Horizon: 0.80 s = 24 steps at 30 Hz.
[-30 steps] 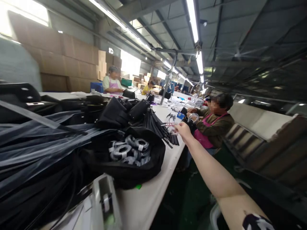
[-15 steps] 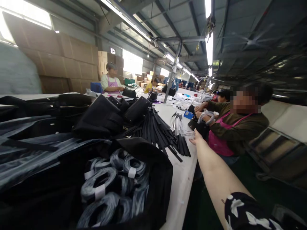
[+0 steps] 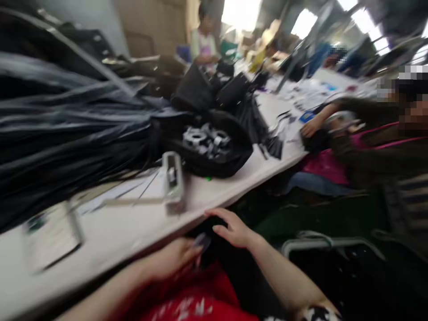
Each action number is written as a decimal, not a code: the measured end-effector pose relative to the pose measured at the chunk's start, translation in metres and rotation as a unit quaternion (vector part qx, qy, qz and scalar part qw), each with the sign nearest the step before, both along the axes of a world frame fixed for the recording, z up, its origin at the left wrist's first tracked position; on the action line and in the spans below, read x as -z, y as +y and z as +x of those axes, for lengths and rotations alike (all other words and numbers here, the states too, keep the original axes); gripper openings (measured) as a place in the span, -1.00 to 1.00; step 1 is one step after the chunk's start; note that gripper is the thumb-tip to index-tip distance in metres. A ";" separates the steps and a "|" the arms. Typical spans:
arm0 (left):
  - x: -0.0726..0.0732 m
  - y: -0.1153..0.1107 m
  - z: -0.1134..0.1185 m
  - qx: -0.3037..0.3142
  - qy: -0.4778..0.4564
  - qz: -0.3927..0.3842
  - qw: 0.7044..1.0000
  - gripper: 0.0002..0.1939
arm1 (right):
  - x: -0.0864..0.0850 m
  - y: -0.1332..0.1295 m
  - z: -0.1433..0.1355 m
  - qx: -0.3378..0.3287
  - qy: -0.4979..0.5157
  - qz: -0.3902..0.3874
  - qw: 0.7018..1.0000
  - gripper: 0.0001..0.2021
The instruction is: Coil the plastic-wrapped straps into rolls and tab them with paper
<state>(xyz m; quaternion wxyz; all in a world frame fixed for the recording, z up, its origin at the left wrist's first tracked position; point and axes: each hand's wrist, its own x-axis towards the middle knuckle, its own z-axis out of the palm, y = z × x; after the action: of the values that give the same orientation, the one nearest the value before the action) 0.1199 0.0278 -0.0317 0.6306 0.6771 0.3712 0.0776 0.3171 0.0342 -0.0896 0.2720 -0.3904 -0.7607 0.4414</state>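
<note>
My left hand (image 3: pixel 174 258) is closed in front of the red apron (image 3: pixel 200 307), near the table's front edge. A small dark grey-violet object (image 3: pixel 202 240) sticks out of its fingers, too blurred to name. My right hand (image 3: pixel 232 228) is beside that edge, thumb and fingers apart, with nothing seen in it. A narrow open-topped white box (image 3: pixel 173 196) stands on the table ahead of both hands. Beyond it lies an open black bag (image 3: pixel 240 156) with several coiled, white-banded strips (image 3: pixel 207 140) inside.
The white table (image 3: pixel 110 236) carries a flat pale case (image 3: pixel 51 236) at left, paper sheets (image 3: pixel 130 194) and a large heap of black material (image 3: pixel 83 129). Black bags (image 3: pixel 194 87) and dark straps (image 3: pixel 252 118) lie farther back. A co-worker's hand (image 3: pixel 312 127) is at right, above a chair frame (image 3: pixel 321 243).
My view has swung down and back. My right arm, stretched towards the co-worker before, is drawn in near the table edge. My left hand has come into view.
</note>
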 end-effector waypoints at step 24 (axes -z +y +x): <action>0.034 -0.092 -0.136 0.026 -0.104 -0.297 0.949 -0.44 | -0.053 -0.082 -0.056 -0.068 -0.200 -0.100 0.972 -0.60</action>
<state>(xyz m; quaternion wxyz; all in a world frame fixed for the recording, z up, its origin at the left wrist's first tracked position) -0.0163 -0.0643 -0.0654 0.8402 0.4567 0.2920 0.0171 0.2611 -0.0478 -0.0363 0.0435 -0.4428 -0.7768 0.4457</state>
